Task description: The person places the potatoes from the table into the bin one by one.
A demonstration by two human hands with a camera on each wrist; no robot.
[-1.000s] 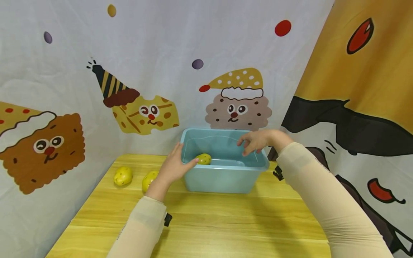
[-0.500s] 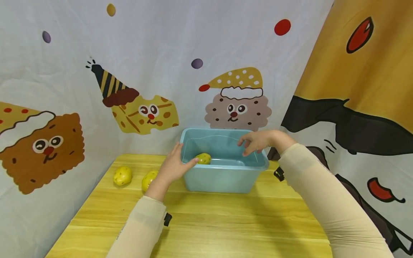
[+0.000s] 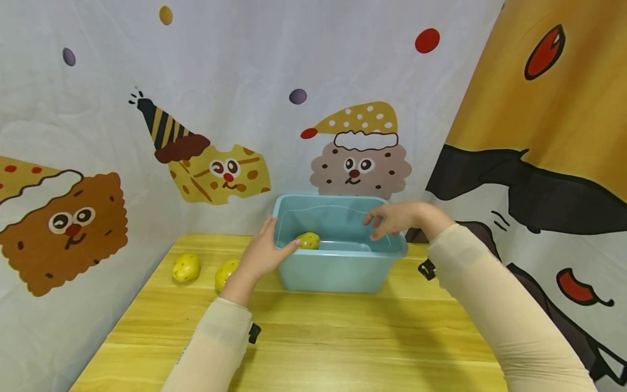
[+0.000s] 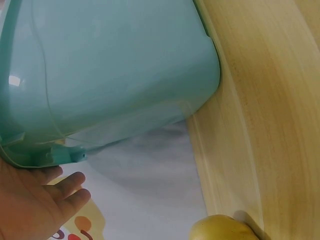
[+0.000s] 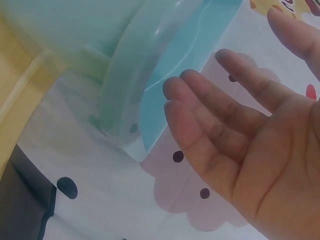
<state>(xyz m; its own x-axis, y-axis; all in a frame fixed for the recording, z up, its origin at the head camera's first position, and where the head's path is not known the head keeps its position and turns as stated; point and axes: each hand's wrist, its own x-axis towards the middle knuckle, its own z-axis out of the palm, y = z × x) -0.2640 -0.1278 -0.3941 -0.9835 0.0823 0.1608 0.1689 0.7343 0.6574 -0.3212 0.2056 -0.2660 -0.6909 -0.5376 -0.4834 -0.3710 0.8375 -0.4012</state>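
A light blue plastic bin (image 3: 333, 275) stands on the table, with one yellow, dark-specked potato (image 3: 309, 241) inside at its left. My left hand (image 3: 260, 255) is at the bin's left end, touching its rim with fingers nearly straight. The left wrist view shows those fingers (image 4: 70, 192) beside the rim's underside; the thumb is hidden there. Over the bin's right end hovers my right hand (image 3: 395, 219), its fingers loosely bent and holding nothing. In the right wrist view its fingers (image 5: 222, 107) are spread apart from the bin's rim (image 5: 132, 65).
Two more yellow potatoes lie on the wooden table: one at the far left (image 3: 186, 267), the other (image 3: 226, 274) partly behind my left wrist. A white cloth (image 3: 235, 65) printed with cartoon figures hangs close behind the bin. Its yellow and black part is on the right.
My right hand has shifted slightly to the right over the bin. The left hand, bin and potatoes have stayed in place.
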